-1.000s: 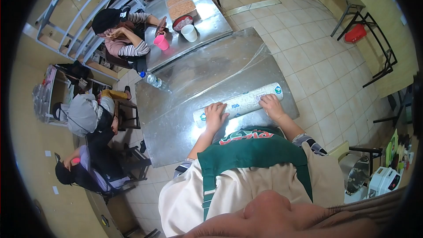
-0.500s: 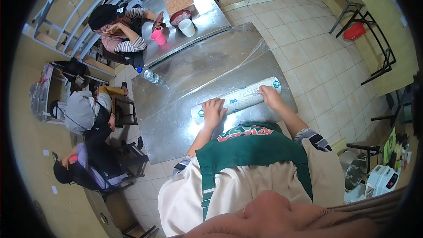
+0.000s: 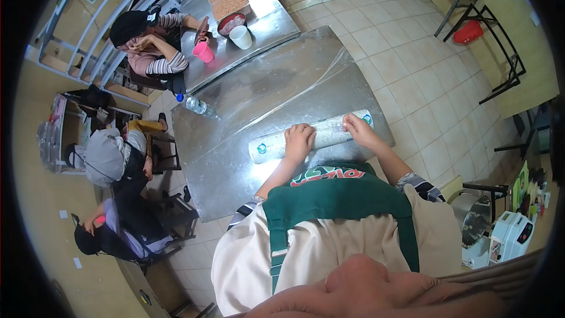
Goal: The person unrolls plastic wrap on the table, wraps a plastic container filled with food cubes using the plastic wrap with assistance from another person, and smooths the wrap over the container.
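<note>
A white printed roll [image 3: 271, 145] lies slantwise across the metal table [image 3: 235, 171], near its front edge. My left hand [image 3: 299, 141] rests on top of the roll, left of its middle, fingers bent over it. Toward the roll's right end, my right hand [image 3: 360, 130] has its thumb and fingers pressed together at the surface; anything between them is too small to make out. A sheet of clear film [image 3: 294, 95] seems to stretch over the table beyond the roll.
A water bottle [image 3: 197, 106] lies at the table's left edge. On the farther table [image 3: 268, 20] are a pink cup [image 3: 203, 52], a white cup [image 3: 241, 37], a bowl and food trays. One person [image 3: 156, 47] sits beside it; two others sit at the left.
My left hand has slid right along the roll, toward its middle. My right hand stays near the right end. The whole view has shifted slightly.
</note>
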A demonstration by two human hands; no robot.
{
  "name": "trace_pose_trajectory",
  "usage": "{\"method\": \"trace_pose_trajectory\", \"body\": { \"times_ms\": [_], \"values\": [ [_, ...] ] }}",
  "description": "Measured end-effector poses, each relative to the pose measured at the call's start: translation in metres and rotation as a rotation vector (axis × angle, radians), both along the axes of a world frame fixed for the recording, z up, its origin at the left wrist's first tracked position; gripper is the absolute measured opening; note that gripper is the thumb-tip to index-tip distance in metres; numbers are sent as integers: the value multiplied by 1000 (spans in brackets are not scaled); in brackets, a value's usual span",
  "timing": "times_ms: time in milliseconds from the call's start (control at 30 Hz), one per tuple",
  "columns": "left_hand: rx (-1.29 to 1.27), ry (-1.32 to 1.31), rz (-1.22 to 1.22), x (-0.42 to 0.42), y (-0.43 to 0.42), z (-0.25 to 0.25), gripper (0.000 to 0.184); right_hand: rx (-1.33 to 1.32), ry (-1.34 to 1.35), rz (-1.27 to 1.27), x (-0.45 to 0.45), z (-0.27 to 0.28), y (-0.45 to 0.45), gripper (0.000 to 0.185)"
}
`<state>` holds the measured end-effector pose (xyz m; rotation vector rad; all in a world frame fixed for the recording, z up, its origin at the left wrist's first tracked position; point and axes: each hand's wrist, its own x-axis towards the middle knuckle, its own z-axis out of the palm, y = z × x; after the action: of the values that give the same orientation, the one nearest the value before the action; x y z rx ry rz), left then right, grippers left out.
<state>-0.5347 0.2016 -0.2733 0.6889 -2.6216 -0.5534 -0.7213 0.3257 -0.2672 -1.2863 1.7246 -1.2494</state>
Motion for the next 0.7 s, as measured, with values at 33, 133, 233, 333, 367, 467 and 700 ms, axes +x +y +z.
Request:
{"method": "trace_pose_trajectory", "body": {
  "times_ms": [33, 133, 233, 333, 367, 467, 700],
  "values": [
    [-6, 8, -27, -3, -3, -2, 16, 52, 0, 23, 1, 2, 2, 1],
    [33, 26, -38, -9, -13, -8, 9, 32, -88, -18, 6, -3, 6, 1],
    [70, -89, -88, -13, -18, -4, 9, 71, -80, -54, 10, -2, 8, 2],
    [151, -87, -67, -15, -15, 8, 11, 30, -118, -116, 11, -3, 6, 5],
    [151, -91, -68, -16, -13, 12, 11, 29, -121, -117, 13, -5, 5, 5],
    [197, -13, -71, -18, -7, 22, 10, -32, -162, -46, 21, -9, -1, 9],
    [105, -64, -192, 7, -13, 28, 18, 54, 111, 39, 19, -4, -5, 15]
  ]
}}
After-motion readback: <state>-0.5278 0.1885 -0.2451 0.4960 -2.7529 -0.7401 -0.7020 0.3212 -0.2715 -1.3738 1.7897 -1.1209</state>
